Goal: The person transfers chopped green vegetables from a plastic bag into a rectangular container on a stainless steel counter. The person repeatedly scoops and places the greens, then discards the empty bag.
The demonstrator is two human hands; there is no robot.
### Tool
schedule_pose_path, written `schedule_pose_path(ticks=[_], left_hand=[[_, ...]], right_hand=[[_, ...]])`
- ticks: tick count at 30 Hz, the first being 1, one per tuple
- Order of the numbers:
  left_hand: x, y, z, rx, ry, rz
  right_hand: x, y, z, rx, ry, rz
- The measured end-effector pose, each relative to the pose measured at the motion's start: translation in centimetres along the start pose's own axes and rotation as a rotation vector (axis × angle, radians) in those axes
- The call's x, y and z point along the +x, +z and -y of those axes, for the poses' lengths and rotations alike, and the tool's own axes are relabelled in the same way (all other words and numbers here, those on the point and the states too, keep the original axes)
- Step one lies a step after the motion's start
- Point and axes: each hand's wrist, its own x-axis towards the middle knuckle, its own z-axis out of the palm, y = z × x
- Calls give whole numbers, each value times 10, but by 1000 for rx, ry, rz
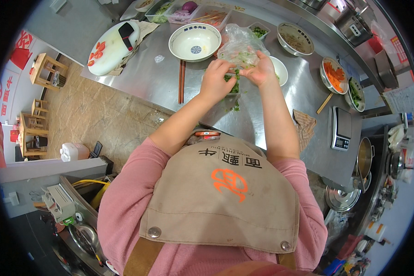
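Both my hands meet over a small clear plastic container of chopped green herbs (pixel 233 86) on the steel table. My left hand (pixel 218 78) curls above the container's left side, fingertips at some green leaves; whether it grips them is unclear. My right hand (pixel 259 70) is palm up, its fingers against a crumpled clear plastic bag (pixel 239 41) with green bits in it. Its hold on the bag cannot be made out. Loose herb bits (pixel 236 105) lie by the container. A white bowl (pixel 280 70) is partly hidden behind my right wrist. A large empty patterned bowl (pixel 195 45) stands further left.
Brown chopsticks (pixel 181 82) lie left of my hands. A white cutting board (pixel 103 51) with tomato pieces and a black-and-red tool stands at the far left. Bowls of carrot (pixel 334 76) and greens (pixel 355 94), a digital scale (pixel 341 128) and a folded cloth (pixel 304 126) are at right.
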Motion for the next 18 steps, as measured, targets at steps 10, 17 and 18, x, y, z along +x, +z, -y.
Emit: schedule_pose_path(ticks=[10,17,18], left_hand=[[7,0,21,-49,130,90],[-20,-8,48,-71,-208,186],[-21,-9,47,-73,-218,197]], right_hand=[[-5,6,4,9,11,33],[-20,14,11,26,-3,-4],[-21,14,12,37,-14,-10]])
